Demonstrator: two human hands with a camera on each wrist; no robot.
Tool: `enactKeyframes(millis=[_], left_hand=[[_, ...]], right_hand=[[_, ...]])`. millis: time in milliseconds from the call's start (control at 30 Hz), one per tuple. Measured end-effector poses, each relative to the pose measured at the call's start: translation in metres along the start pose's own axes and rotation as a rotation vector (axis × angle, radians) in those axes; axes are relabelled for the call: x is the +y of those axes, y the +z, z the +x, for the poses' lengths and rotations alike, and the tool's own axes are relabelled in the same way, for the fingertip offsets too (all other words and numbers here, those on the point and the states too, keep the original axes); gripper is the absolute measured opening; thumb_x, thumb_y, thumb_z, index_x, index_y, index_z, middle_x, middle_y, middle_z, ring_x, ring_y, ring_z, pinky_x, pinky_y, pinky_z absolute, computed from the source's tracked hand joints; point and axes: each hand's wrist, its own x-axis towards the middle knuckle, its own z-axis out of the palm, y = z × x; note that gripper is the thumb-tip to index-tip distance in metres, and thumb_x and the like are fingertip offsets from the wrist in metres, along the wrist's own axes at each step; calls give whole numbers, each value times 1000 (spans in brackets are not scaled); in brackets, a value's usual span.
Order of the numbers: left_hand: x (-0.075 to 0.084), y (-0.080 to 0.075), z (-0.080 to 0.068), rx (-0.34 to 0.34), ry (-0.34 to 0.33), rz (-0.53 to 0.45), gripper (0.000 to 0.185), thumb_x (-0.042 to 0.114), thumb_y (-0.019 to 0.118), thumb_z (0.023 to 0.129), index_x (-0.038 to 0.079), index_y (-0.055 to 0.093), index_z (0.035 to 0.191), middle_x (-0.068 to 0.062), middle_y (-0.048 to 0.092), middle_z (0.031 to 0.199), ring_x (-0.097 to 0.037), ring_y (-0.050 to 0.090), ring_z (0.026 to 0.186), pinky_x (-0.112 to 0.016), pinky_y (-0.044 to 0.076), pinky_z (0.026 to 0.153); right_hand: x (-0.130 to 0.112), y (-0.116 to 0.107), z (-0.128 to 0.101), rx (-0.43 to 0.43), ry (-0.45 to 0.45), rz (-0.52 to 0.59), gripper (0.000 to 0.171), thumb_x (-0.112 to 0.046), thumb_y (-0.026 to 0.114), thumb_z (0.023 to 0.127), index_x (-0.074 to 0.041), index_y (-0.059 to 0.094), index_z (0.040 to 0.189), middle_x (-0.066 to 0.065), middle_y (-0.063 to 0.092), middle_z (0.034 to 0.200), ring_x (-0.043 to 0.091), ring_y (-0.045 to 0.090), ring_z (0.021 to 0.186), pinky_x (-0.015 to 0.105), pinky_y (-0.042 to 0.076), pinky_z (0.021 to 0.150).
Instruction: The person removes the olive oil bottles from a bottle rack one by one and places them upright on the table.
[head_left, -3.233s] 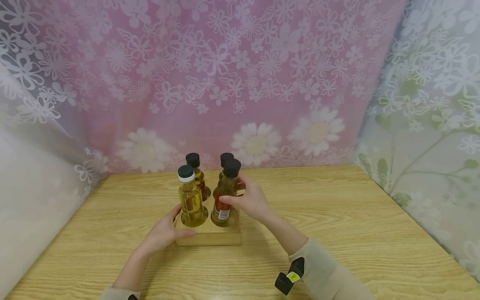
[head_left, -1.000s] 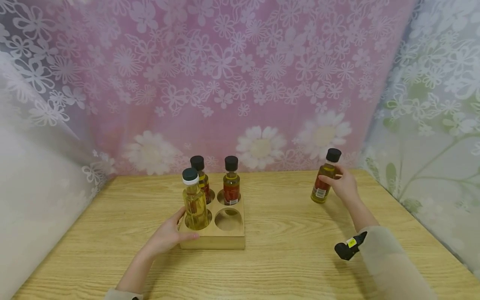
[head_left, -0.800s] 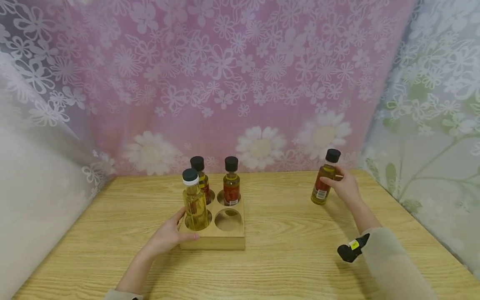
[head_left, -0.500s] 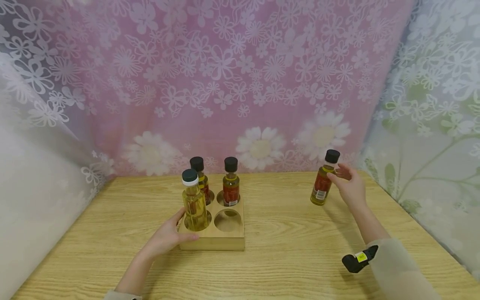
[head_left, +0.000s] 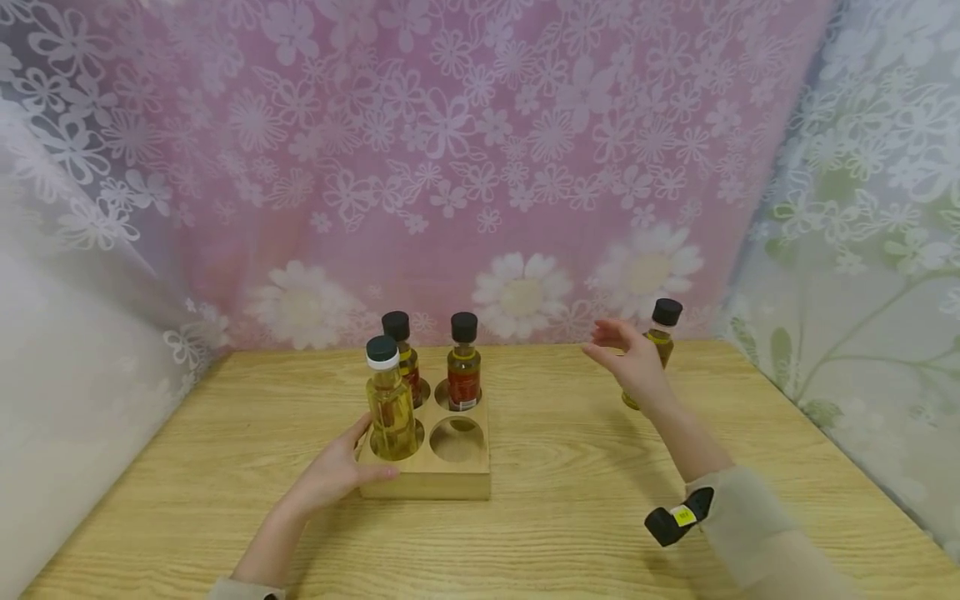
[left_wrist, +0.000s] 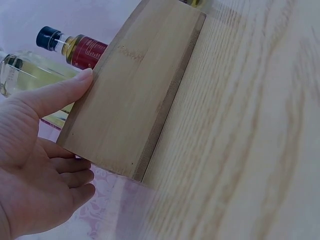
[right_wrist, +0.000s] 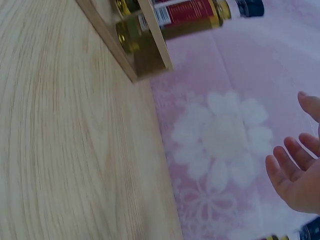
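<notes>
— What's your left hand doing, at the lower left of the frame?

— My left hand [head_left: 333, 475] lies against the near left corner of the wooden block [head_left: 442, 482], thumb along its front face, fingers straight and relaxed, gripping nothing. The left wrist view shows the thumb [left_wrist: 60, 92] flat on the wood.

— And what's in the block, at the middle?

— Three bottles stand upright in its round holes. The pale yellow bottle [head_left: 388, 403] with the white collar is in the near left hole, just above my left hand. A second bottle [head_left: 401, 354] stands behind it, and a bottle with a red label [head_left: 463, 367] fills the far right hole. The near right hole [head_left: 456, 439] has nothing in it.

— Further right?

— My right hand [head_left: 633, 362] is in the air above the table [head_left: 570, 492], right of centre, fingers spread and loose, holding nothing. Just behind it, partly hidden by it, a black-capped bottle [head_left: 663, 329] stands on the table near the flowered curtain [head_left: 480, 167], well apart from the block.
</notes>
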Motion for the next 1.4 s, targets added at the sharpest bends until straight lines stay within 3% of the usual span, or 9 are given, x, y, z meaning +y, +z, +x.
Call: enactKeyframes(millis=[133,467,700,1033,1200,1400], left_hand=[[0,0,1,3,6,6,107,37,78,73,-1,11,147,-23,13,151,-44,12,135,-62,16,104],[0,0,1,-7,10,-21,107,36,78,73,0,11,148,-23,11,151,-43,10,136,-62,15,104],[2,0,-1,0,1,0,106,36,78,74,-1,12,147,-23,13,151,-43,12,135,-61,17,104],[4,0,-2,4,0,18,104,34,78,74,-2,13,147,-24,15,150,-43,13,135,-61,18,104],[3,0,-1,5,-6,12,106,36,78,73,-1,12,147,-23,14,151,-43,13,135,-61,18,104],[2,1,-1,7,-4,9,107,37,78,73,-1,12,147,-23,14,151,-44,13,135,-61,18,104]], right_hand=[[-9,27,7,-89,-8,72,60,-23,66,88,-1,40,137,22,50,126,35,47,116,49,43,92],[-41,83,13,-264,2,118,64,-21,68,86,-7,37,141,15,47,132,31,44,121,47,42,93],[-35,117,20,-348,1,135,74,-25,72,82,-15,34,145,12,44,137,31,43,124,48,44,92],[-41,141,20,-258,-15,208,59,-13,74,79,-12,50,133,10,55,124,28,53,111,46,46,88],[-41,146,20,-176,-32,138,56,-14,75,79,-14,53,131,10,57,121,29,55,106,46,48,84],[-43,141,16,-138,-56,88,56,-19,74,80,-11,52,131,11,56,120,30,56,105,43,50,80]])
